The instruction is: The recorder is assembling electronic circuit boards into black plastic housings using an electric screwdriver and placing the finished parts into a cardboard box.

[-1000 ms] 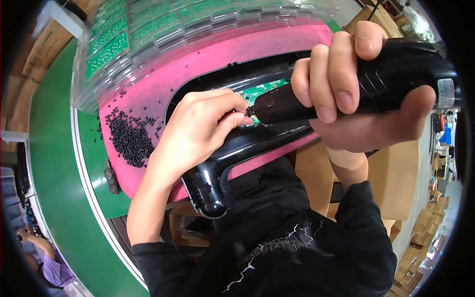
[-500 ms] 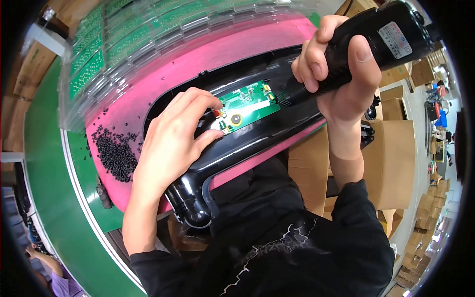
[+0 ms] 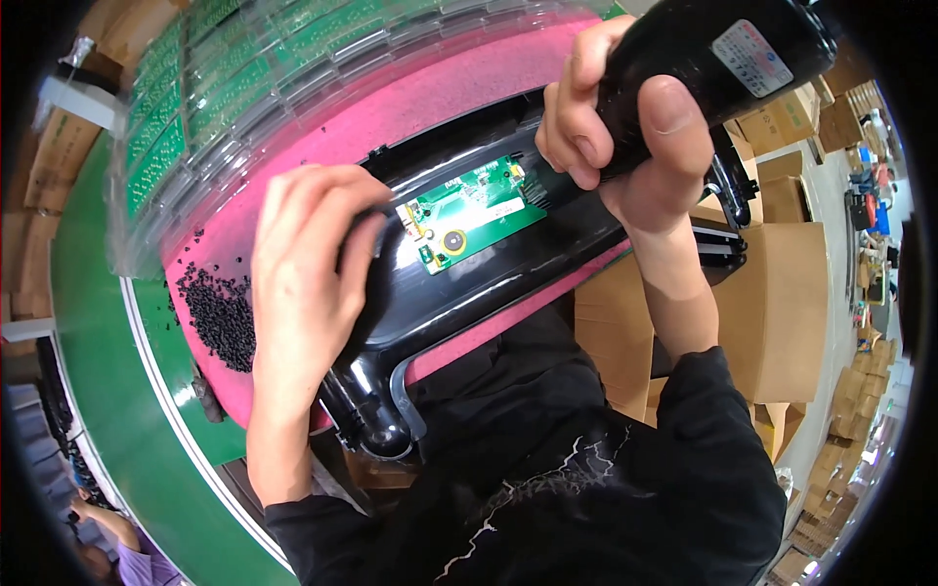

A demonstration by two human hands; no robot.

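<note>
My right hand [image 3: 635, 137] is wrapped round a thick black electric screwdriver [image 3: 684, 59] with a pale label. It is tilted down toward the left, and its tip is hidden behind my fingers. Below it, a green circuit board [image 3: 479, 210] lies inside a long black plastic housing [image 3: 459, 288]. Just off the board's left end is my left hand [image 3: 313, 254], over the housing's left part. Its fingers are bent and apart from the thumb, with nothing visible between them.
The housing rests on a pink mat [image 3: 449, 83] on a green table [image 3: 88, 332]. Small black screws [image 3: 217, 317] lie heaped at the mat's left. Clear plastic trays [image 3: 283, 107] with green boards stand along the back. Open cardboard boxes [image 3: 762, 303] are at my right.
My left hand has let go of the board's left end and drawn back to the left. My right hand and the screwdriver have shifted slightly left. The housing has moved a little.
</note>
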